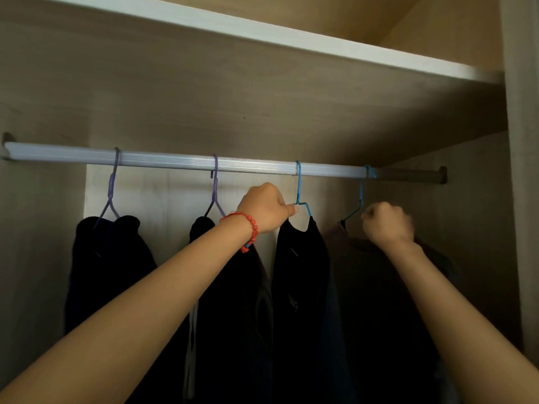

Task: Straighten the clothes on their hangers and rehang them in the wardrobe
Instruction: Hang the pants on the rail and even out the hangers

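Note:
Several dark garments hang on wire hangers from the silver wardrobe rail (175, 161). Two purple hangers (112, 188) (215, 185) carry dark clothes at the left. My left hand (267, 207), with a red bead bracelet on its wrist, pinches the shoulder of the third, blue hanger (299, 185), which holds a black garment (302, 272). My right hand (386, 223) is curled into a fist at the collar of the dark brownish garment (379, 287) on the rightmost blue hanger (360, 196). Motion blur and the fist hide whether it grips hanger or cloth.
A white shelf edge (262, 33) runs above the rail. The wardrobe's right side panel (522, 170) stands close beside the last garment. Pale wood back wall shows between the hangers.

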Motion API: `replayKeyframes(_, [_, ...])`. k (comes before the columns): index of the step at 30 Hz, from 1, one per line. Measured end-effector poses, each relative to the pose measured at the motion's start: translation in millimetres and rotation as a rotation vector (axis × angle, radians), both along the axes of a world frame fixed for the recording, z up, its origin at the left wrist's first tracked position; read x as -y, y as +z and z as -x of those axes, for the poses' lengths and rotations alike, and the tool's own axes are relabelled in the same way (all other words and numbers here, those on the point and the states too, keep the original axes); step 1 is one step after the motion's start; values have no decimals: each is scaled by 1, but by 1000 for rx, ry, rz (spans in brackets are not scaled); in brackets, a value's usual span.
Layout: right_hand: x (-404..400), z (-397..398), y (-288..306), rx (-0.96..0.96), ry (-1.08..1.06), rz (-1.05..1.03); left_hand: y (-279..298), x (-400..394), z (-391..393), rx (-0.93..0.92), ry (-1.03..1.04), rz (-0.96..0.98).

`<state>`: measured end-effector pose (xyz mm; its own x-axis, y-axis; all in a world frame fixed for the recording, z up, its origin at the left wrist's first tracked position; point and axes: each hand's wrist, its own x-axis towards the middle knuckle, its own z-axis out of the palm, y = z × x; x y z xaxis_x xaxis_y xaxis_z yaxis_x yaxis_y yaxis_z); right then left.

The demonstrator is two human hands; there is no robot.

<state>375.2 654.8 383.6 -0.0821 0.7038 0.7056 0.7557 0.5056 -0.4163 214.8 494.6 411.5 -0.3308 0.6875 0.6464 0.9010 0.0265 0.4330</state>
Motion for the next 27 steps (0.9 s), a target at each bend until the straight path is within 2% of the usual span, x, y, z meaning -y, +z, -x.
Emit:
replayKeyframes(2, [14,4,0,-8,81,-28,-7,18,9,-66,15,-109])
replayKeyframes(8, [68,33,-2,-283,479,-19,-18,68,55,-105,125,-404])
replayKeyframes(12, [88,53,-5,-331,545,101,-20,110,97,-274,384,-508])
replayKeyframes(14, [90,57,-6,-332,532,158,-22,127,114,-316,532,-489])
replayKeyframes(18, [92,59,-5,-240,410,214,-33,146,142,-222,701,-263])
replayKeyframes(22, [96,60,-5,-174,310,262,-45,145,154,-1,564,-223])
replayKeyframes(27, [100,66,-7,-143,290,278,-40,136,156,86,540,-213])
